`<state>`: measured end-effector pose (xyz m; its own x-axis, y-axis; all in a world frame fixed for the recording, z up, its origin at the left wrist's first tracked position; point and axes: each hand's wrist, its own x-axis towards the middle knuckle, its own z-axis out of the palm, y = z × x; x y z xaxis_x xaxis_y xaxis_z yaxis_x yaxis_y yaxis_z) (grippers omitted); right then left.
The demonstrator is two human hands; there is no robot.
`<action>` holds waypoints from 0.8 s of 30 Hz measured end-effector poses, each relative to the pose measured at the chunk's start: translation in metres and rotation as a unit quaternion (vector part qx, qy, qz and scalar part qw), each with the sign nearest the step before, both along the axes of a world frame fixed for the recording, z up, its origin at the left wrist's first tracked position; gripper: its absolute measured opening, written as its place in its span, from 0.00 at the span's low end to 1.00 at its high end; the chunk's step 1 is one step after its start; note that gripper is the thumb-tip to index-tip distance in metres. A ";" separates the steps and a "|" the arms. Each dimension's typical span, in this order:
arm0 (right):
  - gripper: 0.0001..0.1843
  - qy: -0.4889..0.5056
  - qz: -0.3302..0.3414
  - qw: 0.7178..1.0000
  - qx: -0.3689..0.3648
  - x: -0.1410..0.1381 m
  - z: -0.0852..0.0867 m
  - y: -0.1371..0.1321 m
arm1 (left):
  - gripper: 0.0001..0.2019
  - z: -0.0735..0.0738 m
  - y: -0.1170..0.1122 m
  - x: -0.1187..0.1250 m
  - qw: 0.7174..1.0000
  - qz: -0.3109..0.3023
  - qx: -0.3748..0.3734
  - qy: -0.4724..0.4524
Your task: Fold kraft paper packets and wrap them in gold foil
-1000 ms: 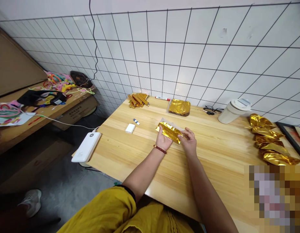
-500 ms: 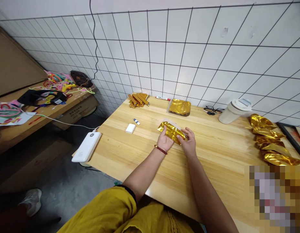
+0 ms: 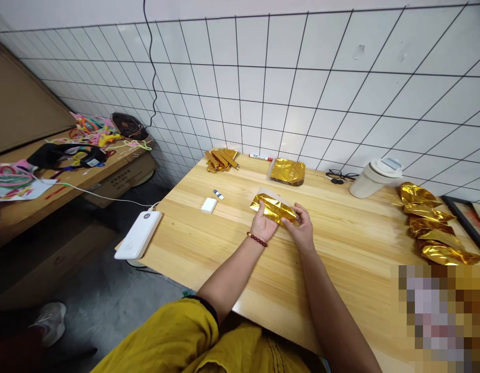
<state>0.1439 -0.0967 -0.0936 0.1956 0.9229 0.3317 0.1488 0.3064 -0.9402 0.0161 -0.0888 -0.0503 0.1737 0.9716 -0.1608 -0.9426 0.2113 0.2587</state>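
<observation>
A sheet of gold foil paper (image 3: 276,208) with a pale backing edge is held just above the wooden table, partly folded over lengthwise. My left hand (image 3: 264,224), a dark red bead bracelet at its wrist, supports the sheet from below with the thumb on top. At the sheet's right end, my right hand (image 3: 301,228) pinches it between thumb and fingers. Beyond my hands lies a stack of gold foil sheets (image 3: 288,171). The fingers under the sheet are partly hidden.
Folded gold strips (image 3: 223,159) lie at the back left, near a marker (image 3: 260,157). A white charger (image 3: 208,205) and a power bank (image 3: 139,235) sit to the left. Glasses (image 3: 340,176), a tumbler (image 3: 374,177) and folded gold pieces (image 3: 434,223) stand along the right.
The near edge of the foil sheet has moved slightly up and away, with my right thumb shifting a little left. My left hand has barely moved.
</observation>
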 end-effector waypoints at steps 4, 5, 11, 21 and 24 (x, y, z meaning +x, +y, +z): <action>0.28 -0.019 0.014 1.000 0.019 0.000 0.000 0.000 | 0.20 -0.005 0.003 0.000 1.000 0.005 -0.013 -0.011; 0.29 -0.024 0.019 0.999 0.023 0.001 0.000 0.001 | 0.19 -0.006 0.003 0.000 1.000 0.007 -0.018 -0.009; 0.29 -0.038 0.028 0.998 0.037 0.003 -0.004 0.002 | 0.16 -0.008 0.005 0.001 1.000 -0.004 -0.001 -0.004; 0.16 0.026 0.004 0.999 0.020 0.002 -0.004 0.003 | 0.18 -0.008 0.004 0.001 1.000 -0.012 -0.006 -0.014; 0.13 0.033 0.006 0.999 0.024 0.002 -0.003 0.002 | 0.21 -0.008 0.005 0.001 1.000 -0.001 -0.013 -0.017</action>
